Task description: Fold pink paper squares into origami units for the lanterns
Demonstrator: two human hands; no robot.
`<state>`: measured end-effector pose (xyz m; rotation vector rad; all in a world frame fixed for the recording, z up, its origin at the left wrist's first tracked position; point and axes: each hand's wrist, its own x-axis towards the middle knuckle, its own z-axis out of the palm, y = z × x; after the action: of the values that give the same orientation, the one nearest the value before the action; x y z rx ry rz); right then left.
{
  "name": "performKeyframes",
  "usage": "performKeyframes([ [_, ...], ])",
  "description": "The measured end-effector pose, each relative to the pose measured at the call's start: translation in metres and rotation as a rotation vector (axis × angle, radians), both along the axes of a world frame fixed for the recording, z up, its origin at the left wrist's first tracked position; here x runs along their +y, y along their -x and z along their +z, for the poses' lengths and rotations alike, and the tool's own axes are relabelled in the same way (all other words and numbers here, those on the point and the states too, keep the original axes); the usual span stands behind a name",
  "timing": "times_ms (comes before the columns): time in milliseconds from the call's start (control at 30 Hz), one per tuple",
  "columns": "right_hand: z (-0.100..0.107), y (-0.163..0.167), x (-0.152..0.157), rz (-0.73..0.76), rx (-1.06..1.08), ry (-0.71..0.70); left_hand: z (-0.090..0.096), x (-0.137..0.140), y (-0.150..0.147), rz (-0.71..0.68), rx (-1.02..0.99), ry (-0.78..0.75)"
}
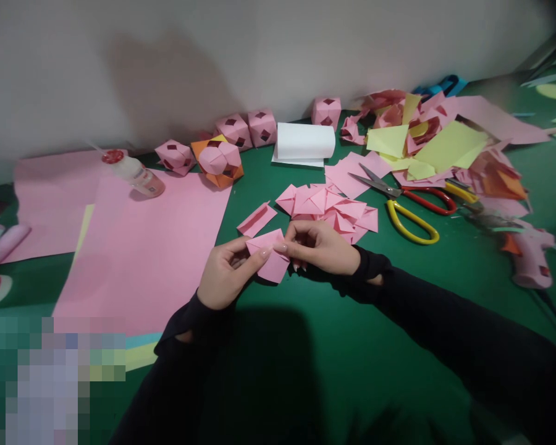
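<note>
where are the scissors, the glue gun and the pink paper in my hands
scissors (393, 192), head view, on the pivot between blades and handles
glue gun (532, 262), head view, on its pink handle
held pink paper (275, 266), head view, on the lower part of its flat face

Left to right are a bottle (143, 177) on a sheet (152, 259), folded pieces (309, 201), scissors (393, 193) and a glue gun (530, 254).

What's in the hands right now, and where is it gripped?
One folded pink paper piece: the left hand holds its left side, thumb on top; the right hand pinches its right edge.
</note>
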<state>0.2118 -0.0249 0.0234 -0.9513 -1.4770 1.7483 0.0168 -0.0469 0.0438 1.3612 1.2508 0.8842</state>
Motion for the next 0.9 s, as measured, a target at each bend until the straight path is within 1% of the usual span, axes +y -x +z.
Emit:
performKeyframes([
  [267,0.0052,0.0014,0.0002,0.014,0.04,0.018,-0.0016,-0.0011,-0.0001,-0.015,-0.037,0.028],
  [400,0.0059,0.0014,0.0007,-0.006,0.046,0.006,-0.001,-0.0012,0.0002,-0.02,-0.039,0.042],
  [667,0.0021,0.0012,0.0005,-0.046,0.02,-0.049,-0.0021,-0.001,-0.0002,-0.044,0.022,0.002],
  [900,0.0022,0.0018,-0.0011,-0.048,-0.026,-0.059,-0.0009,-0.0008,-0.0005,-0.059,0.005,0.002],
])
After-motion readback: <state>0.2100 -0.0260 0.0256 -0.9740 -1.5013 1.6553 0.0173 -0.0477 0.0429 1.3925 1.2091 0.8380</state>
